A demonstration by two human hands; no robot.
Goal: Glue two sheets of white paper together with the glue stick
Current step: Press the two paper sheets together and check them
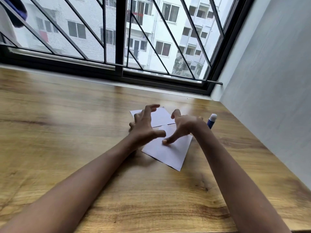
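On a wooden desk (84,132) under a barred window, two white sheets, far (161,116) and near (170,153), lie apparently just overlapping, both spread hands, left (144,126) and right (183,127), gripping nothing; the capped glue stick (211,121) beside them likely needs picking up next.

The wooden counter (84,115) is showing a smooth, slightly glossy grain; the paper sheets (170,153) are looking matt white.

Light: soft daylight from the window (151,39)
Glare: pale sheen on the table (67,106)
Blur: slight, on both hands
Edges: wide-angle bending
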